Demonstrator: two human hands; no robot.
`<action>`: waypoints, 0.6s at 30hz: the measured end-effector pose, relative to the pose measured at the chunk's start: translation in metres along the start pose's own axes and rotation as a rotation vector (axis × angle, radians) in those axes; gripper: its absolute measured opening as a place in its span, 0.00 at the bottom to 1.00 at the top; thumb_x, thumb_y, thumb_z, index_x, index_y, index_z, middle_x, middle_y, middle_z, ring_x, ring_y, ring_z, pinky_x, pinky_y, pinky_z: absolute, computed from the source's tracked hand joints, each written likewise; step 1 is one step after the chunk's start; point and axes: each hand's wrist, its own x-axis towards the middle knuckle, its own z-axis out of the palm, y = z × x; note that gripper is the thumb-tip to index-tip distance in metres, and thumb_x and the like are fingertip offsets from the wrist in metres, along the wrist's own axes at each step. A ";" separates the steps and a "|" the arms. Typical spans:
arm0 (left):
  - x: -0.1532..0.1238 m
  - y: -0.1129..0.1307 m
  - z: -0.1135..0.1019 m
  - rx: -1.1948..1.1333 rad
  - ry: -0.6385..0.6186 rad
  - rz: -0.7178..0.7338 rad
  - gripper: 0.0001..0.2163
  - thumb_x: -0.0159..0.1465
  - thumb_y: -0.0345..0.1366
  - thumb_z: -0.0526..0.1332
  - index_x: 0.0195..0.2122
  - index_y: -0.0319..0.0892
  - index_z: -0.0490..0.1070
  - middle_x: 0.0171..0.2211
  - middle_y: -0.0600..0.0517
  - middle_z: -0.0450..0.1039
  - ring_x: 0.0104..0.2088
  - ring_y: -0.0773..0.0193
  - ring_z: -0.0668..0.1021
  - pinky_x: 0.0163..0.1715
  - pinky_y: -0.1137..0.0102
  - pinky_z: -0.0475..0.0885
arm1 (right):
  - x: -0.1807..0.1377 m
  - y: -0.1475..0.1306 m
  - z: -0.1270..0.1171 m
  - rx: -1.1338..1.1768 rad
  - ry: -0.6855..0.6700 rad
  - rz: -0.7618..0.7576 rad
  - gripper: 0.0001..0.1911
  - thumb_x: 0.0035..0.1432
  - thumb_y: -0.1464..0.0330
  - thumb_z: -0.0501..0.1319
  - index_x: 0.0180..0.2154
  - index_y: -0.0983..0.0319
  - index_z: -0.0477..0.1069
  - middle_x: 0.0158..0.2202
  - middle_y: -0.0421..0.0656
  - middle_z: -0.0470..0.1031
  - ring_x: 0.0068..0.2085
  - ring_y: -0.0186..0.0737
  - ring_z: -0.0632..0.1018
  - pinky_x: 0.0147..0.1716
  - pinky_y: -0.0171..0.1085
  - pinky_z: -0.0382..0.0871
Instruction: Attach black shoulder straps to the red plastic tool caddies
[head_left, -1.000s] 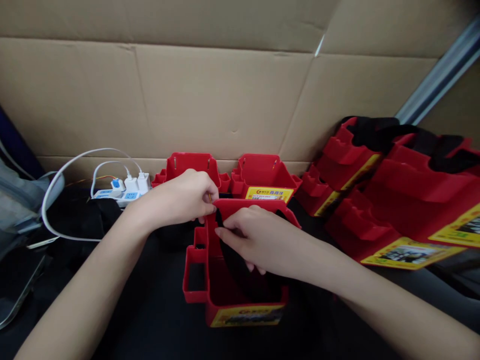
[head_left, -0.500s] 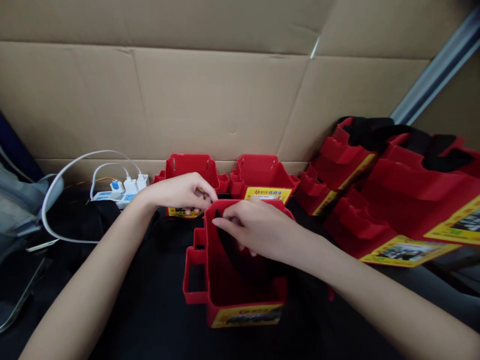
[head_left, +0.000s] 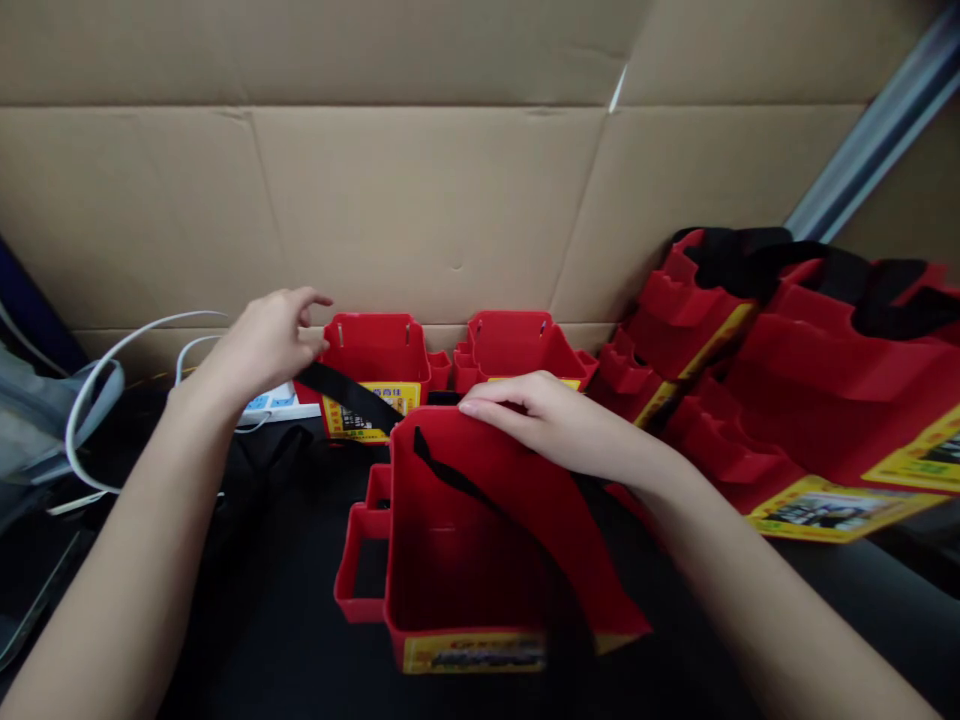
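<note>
A red plastic box [head_left: 487, 445] with side holders and a yellow label faces me on the black surface, its back wall upright. A black strap [head_left: 349, 393] passes through a slot at the upper left of that wall and hangs down inside the box. My left hand [head_left: 259, 345], beyond the box to the left, pinches the strap's far end, stretching it out behind the wall. My right hand [head_left: 559, 418] grips the top edge of the back wall, with its fingers partly hidden.
Two more red boxes [head_left: 375, 345] stand against the cardboard wall [head_left: 420, 200]. Strapped red boxes [head_left: 832, 385] are stacked at right. A power strip [head_left: 281, 402] with a white cable [head_left: 112, 365] lies at left, near a clear plastic bag [head_left: 52, 400].
My left hand has moved left and away from the box, drawing the strap out behind it. My right hand has let go of the strap inside and now holds the back rim.
</note>
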 end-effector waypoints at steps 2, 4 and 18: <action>-0.008 0.016 -0.004 -0.101 -0.190 0.241 0.22 0.54 0.34 0.59 0.52 0.45 0.65 0.43 0.47 0.69 0.37 0.61 0.72 0.36 0.69 0.66 | 0.001 0.001 -0.001 0.006 -0.021 -0.009 0.20 0.62 0.61 0.45 0.32 0.63 0.71 0.36 0.41 0.74 0.36 0.35 0.72 0.37 0.32 0.59; -0.015 0.037 -0.004 -0.224 -0.465 0.471 0.18 0.56 0.31 0.58 0.48 0.48 0.68 0.43 0.52 0.70 0.37 0.65 0.72 0.35 0.73 0.66 | 0.002 0.003 -0.002 0.013 -0.032 -0.020 0.20 0.62 0.61 0.45 0.31 0.63 0.71 0.34 0.41 0.74 0.34 0.34 0.71 0.35 0.32 0.59; -0.003 0.006 -0.002 -0.012 -0.181 0.043 0.18 0.54 0.37 0.58 0.47 0.45 0.69 0.39 0.47 0.75 0.28 0.63 0.73 0.29 0.70 0.65 | -0.002 0.006 -0.001 0.045 -0.009 -0.057 0.19 0.63 0.63 0.46 0.30 0.63 0.71 0.36 0.40 0.74 0.35 0.34 0.72 0.35 0.31 0.58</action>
